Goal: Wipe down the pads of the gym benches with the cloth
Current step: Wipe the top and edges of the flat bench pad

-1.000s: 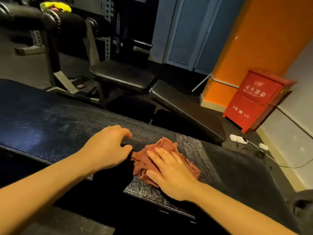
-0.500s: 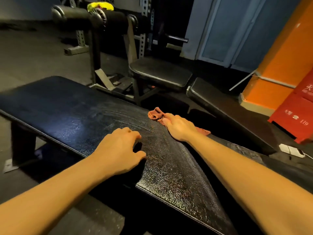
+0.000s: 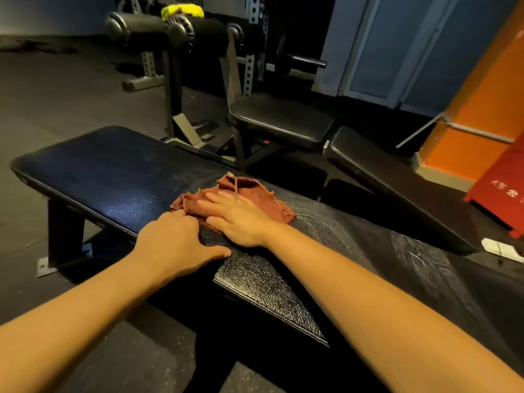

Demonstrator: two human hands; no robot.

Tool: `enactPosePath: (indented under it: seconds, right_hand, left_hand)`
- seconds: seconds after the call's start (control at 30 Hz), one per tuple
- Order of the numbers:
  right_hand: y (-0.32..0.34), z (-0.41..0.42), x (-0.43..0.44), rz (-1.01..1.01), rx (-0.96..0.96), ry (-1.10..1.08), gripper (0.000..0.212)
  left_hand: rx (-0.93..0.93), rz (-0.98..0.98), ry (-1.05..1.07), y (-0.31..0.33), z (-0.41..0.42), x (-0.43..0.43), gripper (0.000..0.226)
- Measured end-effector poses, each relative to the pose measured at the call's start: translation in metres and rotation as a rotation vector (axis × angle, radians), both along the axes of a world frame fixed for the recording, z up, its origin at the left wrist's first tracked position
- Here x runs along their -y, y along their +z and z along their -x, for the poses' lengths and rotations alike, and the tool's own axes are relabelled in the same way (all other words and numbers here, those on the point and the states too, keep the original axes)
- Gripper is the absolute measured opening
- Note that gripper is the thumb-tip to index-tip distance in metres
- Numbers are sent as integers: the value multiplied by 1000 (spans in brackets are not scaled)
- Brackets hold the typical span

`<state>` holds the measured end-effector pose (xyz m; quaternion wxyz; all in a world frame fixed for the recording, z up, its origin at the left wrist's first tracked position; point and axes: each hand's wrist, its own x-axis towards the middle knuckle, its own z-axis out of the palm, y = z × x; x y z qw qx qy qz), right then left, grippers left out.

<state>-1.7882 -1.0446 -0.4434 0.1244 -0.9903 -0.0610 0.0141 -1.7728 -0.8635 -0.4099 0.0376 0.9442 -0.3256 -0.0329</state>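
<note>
The right hand (image 3: 238,219) lies flat on the cloth (image 3: 255,194), palm down. Its fingers (image 3: 218,198) are straight and slightly spread, pressing the rag onto the bench (image 3: 113,171). The cloth is a crumpled reddish-brown rag. It sits under and just beyond those fingers, about midway along the pad and towards its far edge, with loose folds sticking out ahead of the fingertips and to their right.

The left hand (image 3: 175,245) rests on the near edge of the pad, just beside the right hand. Its fingers are bent loosely and its thumb lies stretched along the pad. The fingertips sit right at the cloth's near-left corner, but I cannot tell whether they touch it. This hand appears to be bracing and holds nothing.

The pad's long axis runs from far left to near right. The right-hand fingers point across it and somewhat leftward. To their right the surface shows glossy streaks, which suggests it has already been wiped. To their left a long, duller stretch runs out to the pad's end. The next stroke probably goes that way, along the pad, led by the right hand since it is the one on the rag. The left hand sits on the near side of that path and may need to shift.

Beyond the fingers, well apart, are another seat pad (image 3: 280,117) and a sloping pad (image 3: 397,188), neither with a cloth on it.
</note>
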Motion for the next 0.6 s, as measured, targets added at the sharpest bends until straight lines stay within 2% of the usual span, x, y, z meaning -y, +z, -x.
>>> enactPosePath:
  seconds: [0.13, 0.3, 0.5, 0.6]
  right_hand:
    - [-3, 104, 43, 3, -57, -290, 58]
    - [-2, 234, 77, 50, -108, -645, 64]
    - [-10, 375, 97, 65, -126, -1030, 60]
    - [-12, 436, 97, 116, -55, -1241, 56]
  left_hand:
    - [34, 23, -135, 8, 33, 13, 88]
    - [-76, 113, -458, 10, 106, 48, 90]
    - [-137, 59, -725, 1, 174, 85, 95]
    - [-116, 6, -799, -8, 196, 99, 99]
